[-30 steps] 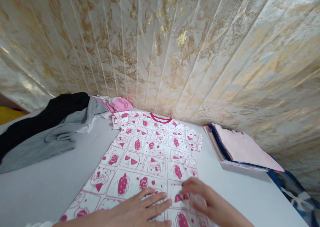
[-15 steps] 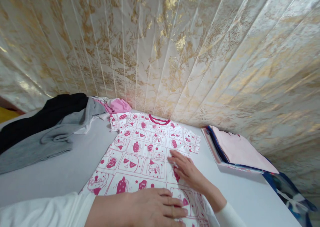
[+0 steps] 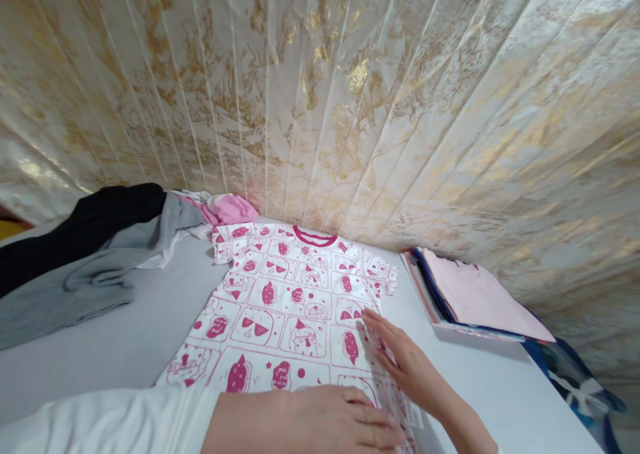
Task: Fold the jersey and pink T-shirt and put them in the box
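Note:
A white short-sleeved shirt (image 3: 280, 294) with a dark pink cartoon print and pink neckband lies spread on the pale table, neckline away from me. My left hand (image 3: 320, 417) rests flat across its lower part, fingers stretched toward the right side. Farther up, my right hand (image 3: 407, 361) lies along the shirt's right edge with its fingers extended. Around that edge the cloth is a little creased. The shirt's bottom hem is out of sight below my left arm and the frame edge.
Black clothing (image 3: 100, 221) and grey clothing (image 3: 100, 281) lie at left, with a pink garment (image 3: 233, 209) behind. A stack of folded clothes (image 3: 480, 294) is at right, beside a blue-edged bag (image 3: 575, 381). A patterned curtain (image 3: 320, 94) hangs behind the table (image 3: 170, 314).
My right hand has slid right, from on the shirt to its right edge. My left hand has also shifted right across the lower part. The view has moved slightly.

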Motion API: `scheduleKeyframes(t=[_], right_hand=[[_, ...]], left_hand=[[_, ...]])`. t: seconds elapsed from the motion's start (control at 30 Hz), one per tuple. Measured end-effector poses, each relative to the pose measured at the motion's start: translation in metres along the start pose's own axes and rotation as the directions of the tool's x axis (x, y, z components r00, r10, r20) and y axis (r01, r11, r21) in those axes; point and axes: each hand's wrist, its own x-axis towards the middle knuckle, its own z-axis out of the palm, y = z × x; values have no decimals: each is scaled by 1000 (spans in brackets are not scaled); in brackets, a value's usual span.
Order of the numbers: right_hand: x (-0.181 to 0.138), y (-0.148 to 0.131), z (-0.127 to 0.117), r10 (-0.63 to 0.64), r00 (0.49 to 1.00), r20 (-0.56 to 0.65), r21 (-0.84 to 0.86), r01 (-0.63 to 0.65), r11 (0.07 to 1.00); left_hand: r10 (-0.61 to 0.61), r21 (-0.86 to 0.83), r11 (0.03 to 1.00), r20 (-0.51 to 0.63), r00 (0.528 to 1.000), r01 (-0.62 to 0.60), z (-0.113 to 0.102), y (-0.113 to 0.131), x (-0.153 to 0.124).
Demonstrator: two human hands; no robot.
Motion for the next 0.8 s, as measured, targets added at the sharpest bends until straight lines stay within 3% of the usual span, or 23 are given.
scheduleKeyframes(t=[0.13, 0.23, 0.37, 0.47, 0.67, 0.8], right_hand=[[-7, 22, 14, 72, 996, -43, -165, -78, 983], [2, 38, 16, 131, 989, -70, -233, -144, 962], [0, 14, 16, 39, 991, -124, -199, -64, 978], [-10, -6, 23, -6, 994, -106, -161, -12, 987], [-4, 18, 22, 215, 973, -85, -241, -229, 943], [-4, -5, 21, 81, 990, -112, -239, -106, 965]], left_hand=[[-32, -63, 997, 23, 999, 33, 7, 0, 5], [-26, 5, 1000, 24, 999, 25, 9, 0, 3], [3, 150, 989, 32, 999, -8, 9, 0, 2], [-1, 169, 985, 54, 999, -8, 8, 1, 4], [-47, 121, 992, 99, 994, 35, 2, 8, 10], [-125, 153, 982, 69, 990, 113, -13, 10, 1]])
